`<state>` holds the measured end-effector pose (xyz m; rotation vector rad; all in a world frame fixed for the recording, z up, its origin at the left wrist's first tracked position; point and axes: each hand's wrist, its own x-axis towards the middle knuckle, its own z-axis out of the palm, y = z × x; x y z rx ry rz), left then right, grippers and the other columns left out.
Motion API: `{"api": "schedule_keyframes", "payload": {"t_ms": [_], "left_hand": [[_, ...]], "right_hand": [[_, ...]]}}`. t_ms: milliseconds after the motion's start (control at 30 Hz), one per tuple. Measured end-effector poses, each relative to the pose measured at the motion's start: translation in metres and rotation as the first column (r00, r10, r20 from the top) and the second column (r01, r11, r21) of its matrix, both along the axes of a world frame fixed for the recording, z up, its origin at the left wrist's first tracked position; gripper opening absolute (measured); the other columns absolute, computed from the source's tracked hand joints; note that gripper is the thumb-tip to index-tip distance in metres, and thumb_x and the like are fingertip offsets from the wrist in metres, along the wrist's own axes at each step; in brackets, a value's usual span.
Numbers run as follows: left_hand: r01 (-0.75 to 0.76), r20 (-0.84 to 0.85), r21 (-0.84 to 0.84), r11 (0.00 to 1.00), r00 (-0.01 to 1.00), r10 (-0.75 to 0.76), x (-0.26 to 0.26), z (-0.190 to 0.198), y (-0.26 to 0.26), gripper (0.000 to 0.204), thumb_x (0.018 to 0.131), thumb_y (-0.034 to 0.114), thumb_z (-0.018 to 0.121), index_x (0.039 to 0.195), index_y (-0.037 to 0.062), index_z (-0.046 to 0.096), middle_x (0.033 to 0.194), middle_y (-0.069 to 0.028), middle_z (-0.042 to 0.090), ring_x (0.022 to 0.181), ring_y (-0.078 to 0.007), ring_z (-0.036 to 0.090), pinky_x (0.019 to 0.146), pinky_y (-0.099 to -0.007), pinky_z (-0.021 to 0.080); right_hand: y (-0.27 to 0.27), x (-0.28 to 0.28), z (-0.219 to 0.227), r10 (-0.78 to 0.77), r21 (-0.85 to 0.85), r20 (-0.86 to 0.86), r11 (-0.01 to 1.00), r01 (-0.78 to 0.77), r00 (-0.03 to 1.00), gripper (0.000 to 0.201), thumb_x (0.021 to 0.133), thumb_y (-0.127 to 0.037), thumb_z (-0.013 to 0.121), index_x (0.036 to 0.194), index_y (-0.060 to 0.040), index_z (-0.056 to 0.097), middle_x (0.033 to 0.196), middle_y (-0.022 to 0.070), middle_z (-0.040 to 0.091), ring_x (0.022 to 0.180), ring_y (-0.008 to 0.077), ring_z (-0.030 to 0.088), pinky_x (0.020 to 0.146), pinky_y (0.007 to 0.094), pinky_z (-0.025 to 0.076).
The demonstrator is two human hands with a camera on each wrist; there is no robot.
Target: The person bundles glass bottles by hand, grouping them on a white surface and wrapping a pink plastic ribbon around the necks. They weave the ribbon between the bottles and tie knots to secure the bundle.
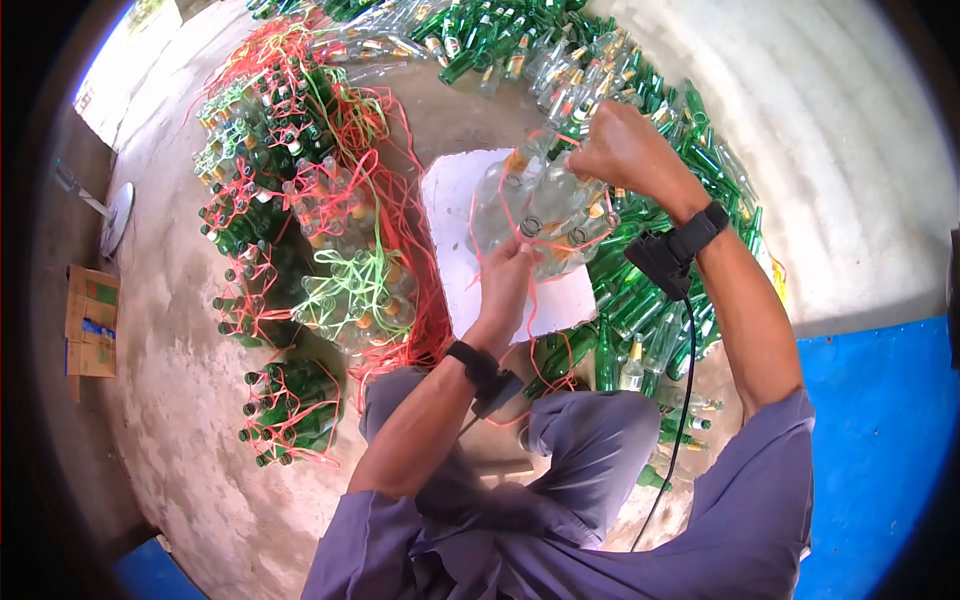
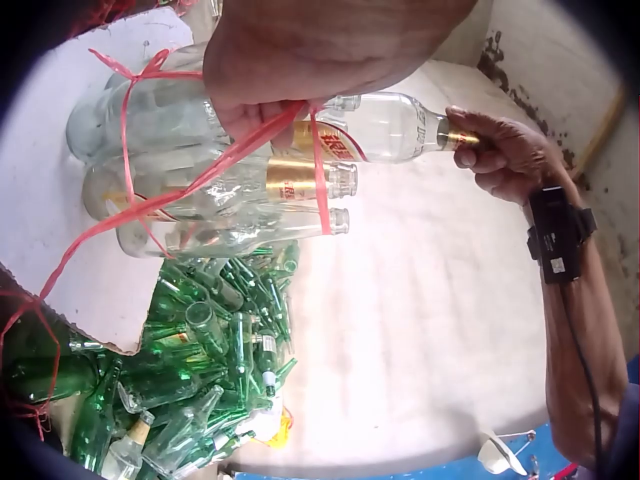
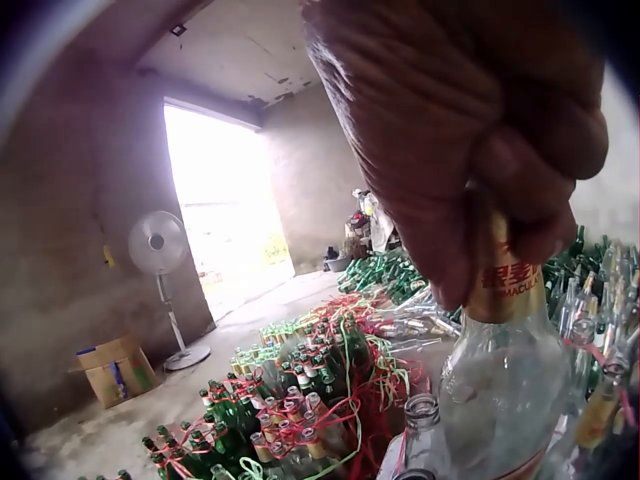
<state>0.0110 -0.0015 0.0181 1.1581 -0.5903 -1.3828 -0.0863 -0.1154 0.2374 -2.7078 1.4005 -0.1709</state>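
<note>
Clear glass bottles [image 1: 545, 200] stand in a cluster on a white board [image 1: 455, 215]. Red plastic twine [image 2: 185, 182] runs around their necks and sides. My left hand [image 1: 508, 283] pinches the twine close against the necks, and a loose length trails from its fingers. With my right hand [image 1: 632, 150] I grip a clear bottle [image 2: 395, 125] by its gold-wrapped neck. This bottle [image 3: 505, 390] rises above the others, its base hidden among them. The left fingertips are partly hidden in the left wrist view.
Tied bundles of green bottles [image 1: 290, 405] and clear bottles stand at the left, with tangled red strips [image 1: 425, 290] beside them. Loose green bottles [image 1: 640, 300] lie heaped at the right. A standing fan [image 3: 160, 245] and a cardboard box [image 3: 115, 370] are near the doorway.
</note>
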Motion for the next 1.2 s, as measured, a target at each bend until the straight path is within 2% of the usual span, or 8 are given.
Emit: {"api": "schedule_keyframes", "payload": {"t_ms": [100,333,400,500,667,733,1067,1200], "left_hand": [[-0.010,-0.006,-0.005,1.000,1.000,0.010,-0.001,0.002,-0.001,0.021,0.097,0.016,0.054,0.096,-0.0008,0.067,0.087,-0.0052,0.066,0.080,-0.0116,0.049,0.077,-0.0285,0.040],[0.014,-0.003,0.006,1.000,1.000,-0.014,0.001,0.002,0.000,0.022,0.098,0.016,0.053,0.100,-0.0005,0.068,0.089,-0.0059,0.067,0.083,-0.0121,0.052,0.080,-0.0290,0.042],[0.010,-0.006,0.001,1.000,1.000,-0.010,0.001,0.002,0.000,0.022,0.098,0.016,0.053,0.101,-0.0005,0.068,0.089,-0.0060,0.067,0.083,-0.0122,0.052,0.080,-0.0292,0.042],[0.008,0.014,-0.001,1.000,1.000,-0.008,0.002,-0.002,-0.001,0.022,0.098,0.015,0.053,0.101,-0.0003,0.068,0.090,-0.0061,0.068,0.083,-0.0122,0.052,0.080,-0.0293,0.042],[-0.009,-0.006,0.023,1.000,1.000,0.009,0.000,0.001,-0.001,0.021,0.098,0.015,0.052,0.102,-0.0003,0.067,0.089,-0.0060,0.068,0.084,-0.0122,0.052,0.081,-0.0293,0.042],[0.005,0.003,-0.006,1.000,1.000,-0.005,0.000,-0.001,-0.002,0.021,0.098,0.015,0.053,0.102,-0.0004,0.067,0.090,-0.0065,0.068,0.084,-0.0123,0.052,0.083,-0.0296,0.043],[0.012,0.052,0.010,1.000,0.999,-0.013,-0.002,0.002,-0.001,0.022,0.100,0.015,0.051,0.100,-0.0008,0.067,0.090,-0.0064,0.068,0.084,-0.0124,0.052,0.082,-0.0301,0.043],[0.002,0.019,0.008,1.000,1.000,-0.002,-0.002,0.003,-0.001,0.022,0.100,0.015,0.052,0.101,-0.0001,0.067,0.090,-0.0061,0.069,0.083,-0.0121,0.052,0.081,-0.0295,0.043]], "right_hand": [[-0.002,-0.005,-0.009,0.161,-0.095,0.037,0.983,-0.157,0.986,0.044,0.066,-0.026,0.072,0.055,0.0099,0.050,0.052,0.0275,0.042,0.045,0.0392,0.045,0.050,0.0481,0.041],[-0.003,-0.004,-0.011,0.152,-0.107,-0.024,0.982,-0.153,0.988,0.043,0.071,-0.028,0.073,0.058,0.0095,0.055,0.053,0.0274,0.044,0.046,0.0401,0.047,0.050,0.0461,0.042],[0.001,-0.008,-0.004,-0.043,0.075,-0.039,0.996,0.046,0.998,0.033,0.068,-0.021,0.070,0.063,0.0111,0.061,0.066,0.0312,0.060,0.067,0.0456,0.064,0.067,0.0484,0.054],[0.011,-0.012,-0.004,-0.081,0.060,-0.067,0.995,0.085,0.994,0.034,0.070,-0.021,0.071,0.064,0.0109,0.061,0.068,0.0313,0.061,0.068,0.0451,0.065,0.068,0.0486,0.055],[0.026,-0.010,-0.019,0.042,-0.028,-0.090,0.999,-0.044,0.995,0.035,0.072,-0.022,0.075,0.065,0.0100,0.063,0.069,0.0304,0.062,0.069,0.0453,0.066,0.070,0.0486,0.056],[0.018,-0.013,-0.024,0.157,-0.133,0.032,0.979,-0.152,0.987,0.045,0.073,-0.028,0.074,0.060,0.0106,0.057,0.058,0.0297,0.051,0.057,0.0457,0.057,0.059,0.0499,0.047],[-0.009,-0.036,-0.011,0.013,0.057,0.055,0.998,-0.016,0.998,0.048,0.072,-0.033,0.074,0.056,0.0084,0.056,0.048,0.0213,0.046,0.044,0.0317,0.050,0.051,0.0436,0.044],[-0.015,-0.030,-0.013,0.121,-0.021,0.052,0.993,-0.120,0.991,0.047,0.071,-0.033,0.073,0.054,0.0079,0.057,0.047,0.0200,0.047,0.042,0.0294,0.047,0.050,0.0434,0.043]]}}
